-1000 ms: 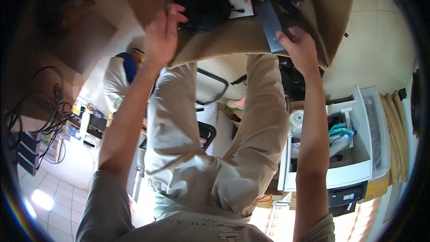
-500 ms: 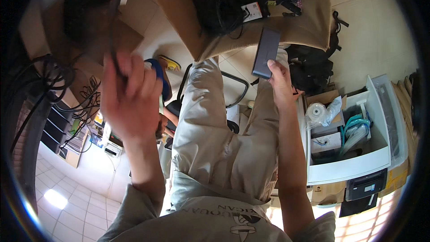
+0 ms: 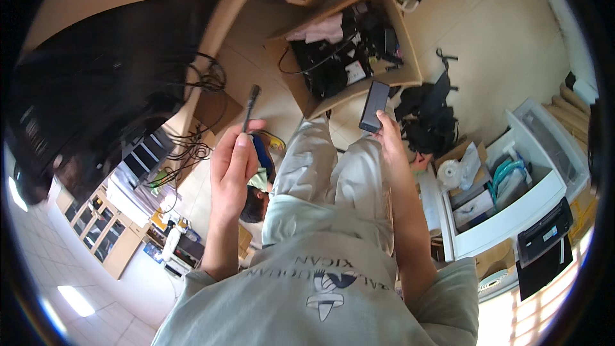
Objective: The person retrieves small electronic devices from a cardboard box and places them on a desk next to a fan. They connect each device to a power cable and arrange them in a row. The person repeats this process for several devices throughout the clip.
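Note:
My left hand (image 3: 232, 165) is raised at the left, its fingers closed on a short black cable (image 3: 250, 107). The cable points up and away from me, with a thicker, plug-like end on top. To the right, my right hand (image 3: 389, 133) grips the lower end of a dark grey, flat rectangular power bank (image 3: 375, 105), thumb on its upper face. The two things are held apart. Beyond them stands an open cardboard box (image 3: 359, 97), filled with black cables, small devices and a pinkish cloth.
Coiled black cables (image 3: 192, 144) hang from the desk at left, near a large black screen (image 3: 109, 77). A person (image 3: 255, 204) is low beside my left arm. Black straps and bags (image 3: 428, 112) lie on the floor. An open white drawer (image 3: 506, 214) holds tape and bags.
My left hand has come lower and inward, and the cable in it now shows sharply. My view has shifted, so the box looks smaller and farther. The right hand still holds the power bank.

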Tool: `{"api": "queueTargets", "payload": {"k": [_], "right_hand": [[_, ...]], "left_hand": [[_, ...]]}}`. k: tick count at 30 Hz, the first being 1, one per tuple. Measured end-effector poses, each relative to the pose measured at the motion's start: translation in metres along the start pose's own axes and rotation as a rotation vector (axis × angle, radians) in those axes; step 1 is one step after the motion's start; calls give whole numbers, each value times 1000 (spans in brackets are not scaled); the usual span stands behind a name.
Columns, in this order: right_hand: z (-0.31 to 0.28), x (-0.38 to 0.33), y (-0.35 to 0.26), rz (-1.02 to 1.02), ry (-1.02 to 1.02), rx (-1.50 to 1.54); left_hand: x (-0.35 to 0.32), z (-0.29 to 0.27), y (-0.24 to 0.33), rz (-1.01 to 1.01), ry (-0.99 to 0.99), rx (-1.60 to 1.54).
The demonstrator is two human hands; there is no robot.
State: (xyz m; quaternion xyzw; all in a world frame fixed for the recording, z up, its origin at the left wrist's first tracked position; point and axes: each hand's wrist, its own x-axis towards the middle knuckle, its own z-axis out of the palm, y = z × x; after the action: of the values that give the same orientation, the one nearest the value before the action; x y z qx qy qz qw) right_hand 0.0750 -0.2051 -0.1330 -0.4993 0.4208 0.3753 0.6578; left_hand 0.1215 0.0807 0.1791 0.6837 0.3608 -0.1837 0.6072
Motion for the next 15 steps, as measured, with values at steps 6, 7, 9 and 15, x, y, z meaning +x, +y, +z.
{"api": "queueTargets", "payload": {"k": [6,7,9,15], "right_hand": [[21,-62,-88,-193,-141,-163],[24,-71,-106,-250,-166,-235],[31,-95,-140,-348,-218,-396],[56,-195,-218,-660,-557,-488]], "left_hand": [[-51,7,48,206,-40,-234],[-53,8,49,255,-54,-233],[-73,-1,51,273,-145,-505],[-91,0,43,350,17,-641]]}}
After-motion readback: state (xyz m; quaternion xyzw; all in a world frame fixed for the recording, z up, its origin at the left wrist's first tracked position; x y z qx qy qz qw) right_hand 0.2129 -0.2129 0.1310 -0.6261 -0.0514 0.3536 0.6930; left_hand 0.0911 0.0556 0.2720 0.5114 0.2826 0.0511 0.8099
